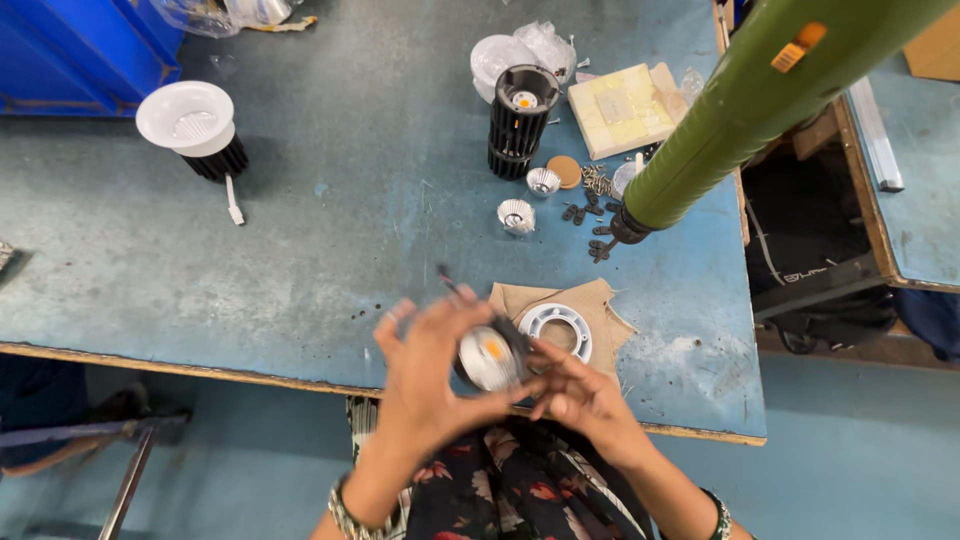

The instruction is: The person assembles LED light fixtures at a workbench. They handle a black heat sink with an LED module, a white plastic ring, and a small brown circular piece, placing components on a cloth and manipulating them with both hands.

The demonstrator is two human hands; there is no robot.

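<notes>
Downlight body (pixel 492 358), black with a silver reflector and an orange chip at its centre, sits between both hands just above the near edge of the blue surface (pixel 300 250). The left hand (pixel 430 375) wraps its fingers around the body from the left, closed on it, fingertips slightly blurred. The right hand (pixel 580 395) meets it from the right, its fingers pressed against the body's rim, so it too is clamped on the part. A thin dark wire (pixel 447 280) sticks up from behind the left hand's fingers.

Just beside the held body, to its right, a white ring (pixel 556 330) lies flat on a beige cloth (pixel 600 305) spread on the surface. Farther back stands a black finned heat sink (pixel 520 122), upright, with a small chip on its top. Two small silver reflector cups (pixel 517 216) lie near it, along with a round tan disc (pixel 565 171) and a scatter of small dark screws (pixel 590 215). A pale yellow block (pixel 620 110) rests to the right of the heat sink, and clear plastic bags (pixel 520 50) lie behind it. Well apart at the left, a finished lamp with a white trim (pixel 190 122) stands face up. A green cylindrical tool (pixel 750 110) hangs across the upper right, its dark tip near the screws.
</notes>
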